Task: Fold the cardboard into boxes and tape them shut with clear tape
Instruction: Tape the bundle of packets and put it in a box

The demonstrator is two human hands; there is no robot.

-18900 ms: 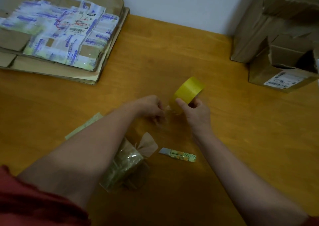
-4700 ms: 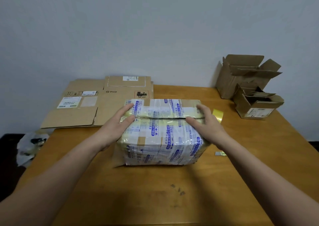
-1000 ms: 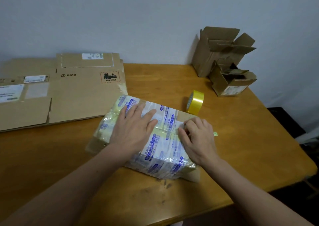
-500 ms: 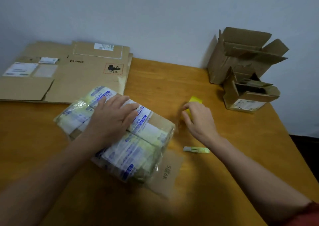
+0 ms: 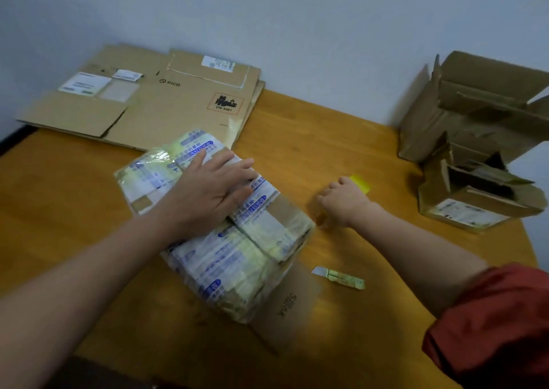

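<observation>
A folded cardboard box [image 5: 231, 258], covered in old tape and blue-printed labels, lies on the wooden table [image 5: 297, 139] with one loose brown flap out at its near right. My left hand [image 5: 208, 189] presses flat on the box's top, fingers straight. Right of the box, my right hand [image 5: 344, 201] grips the yellow roll of clear tape [image 5: 361, 183]; only the roll's far edge shows past my fingers.
A small green box cutter [image 5: 341, 277] lies near the box's right corner. Flattened cardboard sheets [image 5: 154, 97] are stacked at the back left. Two open-flapped boxes, a large one [image 5: 475, 106] and a small one [image 5: 475, 198], stand at the back right by the wall.
My right hand left the box top, reached right and closed round the tape roll. The box has turned under my left hand, which stays flat on it.
</observation>
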